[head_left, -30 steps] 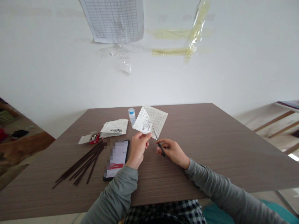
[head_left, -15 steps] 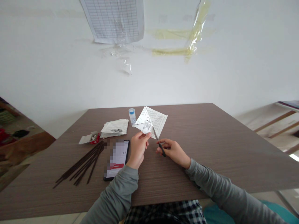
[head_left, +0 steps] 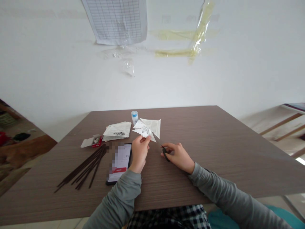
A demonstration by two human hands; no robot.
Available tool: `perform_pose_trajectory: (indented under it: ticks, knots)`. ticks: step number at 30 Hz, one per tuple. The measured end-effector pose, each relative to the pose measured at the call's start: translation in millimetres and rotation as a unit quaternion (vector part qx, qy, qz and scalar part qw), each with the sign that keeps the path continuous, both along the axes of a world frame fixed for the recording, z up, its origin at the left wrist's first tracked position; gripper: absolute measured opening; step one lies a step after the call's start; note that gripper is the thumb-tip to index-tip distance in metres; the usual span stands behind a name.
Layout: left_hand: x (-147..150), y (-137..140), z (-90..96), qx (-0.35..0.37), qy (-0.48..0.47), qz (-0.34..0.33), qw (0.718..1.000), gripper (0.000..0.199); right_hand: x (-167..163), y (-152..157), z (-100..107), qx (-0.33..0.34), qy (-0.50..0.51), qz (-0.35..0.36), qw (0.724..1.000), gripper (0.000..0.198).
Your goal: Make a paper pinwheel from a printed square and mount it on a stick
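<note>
Paper (head_left: 153,125) pinched in one hand, scissors (head_left: 165,150) at its edge.
Printed and creased, the paper is over the table (head_left: 214,143); at its 7 o'clock the left hand (head_left: 139,151) clasps the near edge between thumb and fingers, and at 4 o'clock the right hand (head_left: 178,156) has its fingers wrapped on the scissors' dark handles. Outward from the paper: a bottle (head_left: 134,118) between 10 and 11, a stack (head_left: 116,130) at 9, an open box (head_left: 97,141) beyond it, sticks (head_left: 85,165) at 8, a phone (head_left: 121,162) near 7.
</note>
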State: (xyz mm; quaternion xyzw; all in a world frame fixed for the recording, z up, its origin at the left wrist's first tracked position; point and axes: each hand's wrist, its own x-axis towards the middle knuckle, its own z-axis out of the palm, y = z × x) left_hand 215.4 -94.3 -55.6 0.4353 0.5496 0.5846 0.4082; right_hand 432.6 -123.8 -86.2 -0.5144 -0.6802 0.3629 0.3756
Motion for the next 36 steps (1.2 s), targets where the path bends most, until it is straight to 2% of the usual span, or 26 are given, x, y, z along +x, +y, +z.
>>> perform_pose_trajectory:
  ticks: [4,10,13,17,23,27,30,33,36]
  knots:
    - [-3,1,-2.2,0.003,0.054,0.006,0.999,0.034,11,6,-4,0.055,-0.048,-0.062,0.995,0.029]
    - [-6,0,-6.0,-0.023,0.117,-0.032,0.992,0.022,30,21,-6,0.062,0.041,-0.136,0.988,0.037]
    - [-9,0,-7.1,-0.033,0.186,-0.06,0.98,0.024,38,26,-3,0.067,0.039,-0.197,0.977,0.041]
    - [-9,1,-4.2,-0.067,0.266,-0.105,0.956,0.027,46,31,2,0.058,0.012,-0.245,0.968,0.037]
    - [-2,-3,6.5,-0.14,0.336,-0.123,0.923,0.011,46,31,3,0.027,-0.051,-0.228,0.972,0.029]
    - [1,-10,16.0,-0.164,0.402,-0.12,0.893,0.037,43,30,-1,0.029,-0.088,-0.205,0.974,0.013]
    - [3,-15,21.3,-0.17,0.45,-0.143,0.865,0.035,42,29,-4,0.042,-0.13,-0.187,0.973,0.005]
    - [5,-19,22.9,-0.166,0.513,-0.141,0.831,0.037,37,27,-7,0.077,-0.209,-0.185,0.957,0.007]
    - [7,-21,21.2,-0.155,0.546,-0.123,0.814,0.051,29,23,-9,0.123,-0.293,-0.168,0.933,0.012]
